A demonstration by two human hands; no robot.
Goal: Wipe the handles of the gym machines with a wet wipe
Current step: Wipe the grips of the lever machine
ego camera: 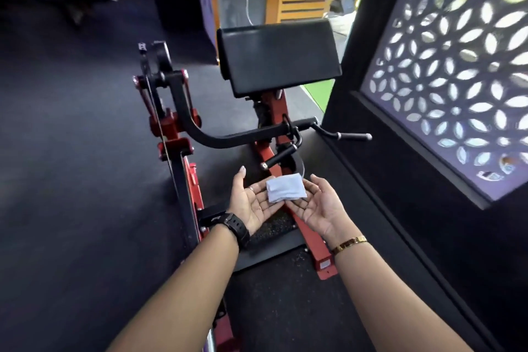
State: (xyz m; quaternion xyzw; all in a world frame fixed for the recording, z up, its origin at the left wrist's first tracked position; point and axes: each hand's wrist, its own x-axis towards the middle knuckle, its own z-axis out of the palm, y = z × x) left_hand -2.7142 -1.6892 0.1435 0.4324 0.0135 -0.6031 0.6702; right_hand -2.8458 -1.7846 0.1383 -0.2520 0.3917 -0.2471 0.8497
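Wipe (pixel 286 188), white, soft and folded into a small puffy square, lies across both grips. The left grip (pixel 251 203) and the right grip (pixel 320 208) are palm up and side by side. Their fingers are loose and nearly straight, not clenched. The wipe rests on the fingers of both, at 12 o'clock from the palms, and it is carried, not pinched.

At 12 o'clock from the wipe is the near handle (pixel 278 158), close but not touching. It is a short round black bar with a silver end cap, and it points down toward the grips. The far handle (pixel 351 136) looks the same and sits at 2 o'clock, pointing right. Both hang on a thick black bent arm (pixel 200 131) that curves off to 10 o'clock.

Further on at 12 o'clock, a big black pad (pixel 278 56), smooth and a bit shiny, sits on a red metal frame (pixel 317 248).

A black watch (pixel 237 227) is on the left wrist and a gold bracelet (pixel 348 243) is on the right. At 2 o'clock a screen (pixel 457 66) has leaf-shaped holes with bright light behind. The floor (pixel 71 151) is dark and dull.
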